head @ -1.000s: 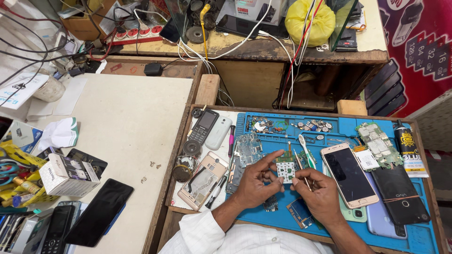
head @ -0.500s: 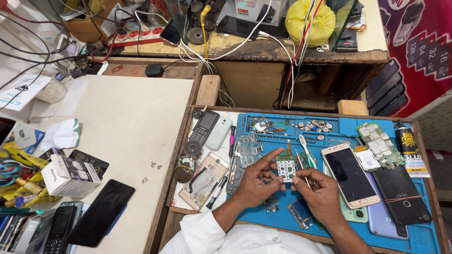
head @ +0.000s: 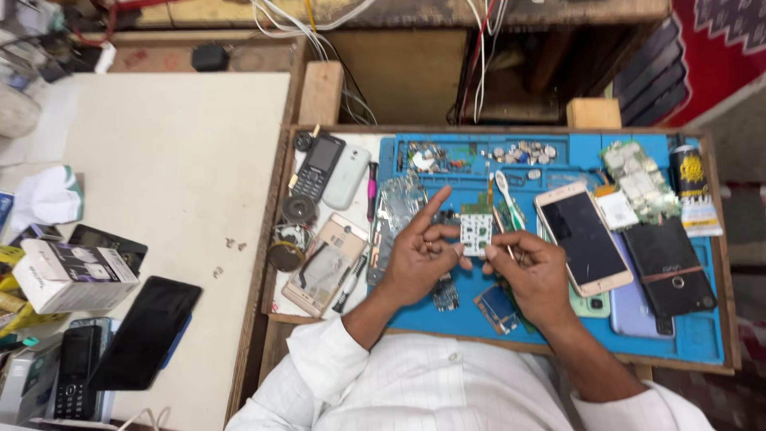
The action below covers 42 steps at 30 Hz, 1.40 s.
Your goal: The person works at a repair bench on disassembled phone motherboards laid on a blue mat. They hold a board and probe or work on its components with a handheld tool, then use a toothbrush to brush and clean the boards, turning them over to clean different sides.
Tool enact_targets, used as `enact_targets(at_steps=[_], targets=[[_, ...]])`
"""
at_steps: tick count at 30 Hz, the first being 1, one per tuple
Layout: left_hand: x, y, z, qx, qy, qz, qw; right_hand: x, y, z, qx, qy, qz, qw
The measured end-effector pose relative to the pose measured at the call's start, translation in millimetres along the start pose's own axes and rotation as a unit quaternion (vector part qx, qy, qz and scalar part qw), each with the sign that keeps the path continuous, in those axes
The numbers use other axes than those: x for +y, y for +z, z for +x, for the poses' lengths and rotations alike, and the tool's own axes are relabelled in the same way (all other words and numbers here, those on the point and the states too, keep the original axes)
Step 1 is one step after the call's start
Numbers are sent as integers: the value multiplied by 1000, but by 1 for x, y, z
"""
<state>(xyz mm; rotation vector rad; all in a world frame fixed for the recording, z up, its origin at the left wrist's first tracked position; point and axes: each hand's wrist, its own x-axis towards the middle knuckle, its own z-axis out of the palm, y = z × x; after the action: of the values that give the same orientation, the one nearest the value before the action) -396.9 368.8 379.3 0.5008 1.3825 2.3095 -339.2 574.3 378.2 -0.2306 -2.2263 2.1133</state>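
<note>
Above the blue mat (head: 702, 335), the left hand (head: 419, 259) and right hand (head: 536, 271) both pinched a small white keypad board (head: 477, 233) between fingertips, left forefinger extended, while whatever thin tool the right hand gripped stayed unclear.

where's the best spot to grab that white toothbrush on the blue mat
Take the white toothbrush by its lower handle, coming from above and slightly from the right. It lies flat on the blue mat, head toward the back; the right hand sits just below the handle end, so the mid handle is probably the freest part.
</note>
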Motion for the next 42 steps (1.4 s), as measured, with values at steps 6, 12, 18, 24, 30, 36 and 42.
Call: enact_targets(at_steps=[6,12,18,24,30,36,42], targets=[[-9,-20,-3,-17,18,8,1000,2,14,6,-10,-11,35,999],[-17,-28,0,-14,33,20,999,0,20,10,-19,-18,40,999],[-25,-32,2,-1,36,6,999,1,20,12,-17,-20,8,1000],[-36,-38,4,6,31,2,1000,1,20,12,-11,-19,-17,1000],[-38,-38,14,17,22,5,1000,-4,19,19,-2,-21,-37,999],[-22,-35,13,12,33,-6,999,-13,24,18,-4,-29,-25,999],[-14,-37,10,-11,39,9,999,-11,26,18,-13,-40,-25,999]])
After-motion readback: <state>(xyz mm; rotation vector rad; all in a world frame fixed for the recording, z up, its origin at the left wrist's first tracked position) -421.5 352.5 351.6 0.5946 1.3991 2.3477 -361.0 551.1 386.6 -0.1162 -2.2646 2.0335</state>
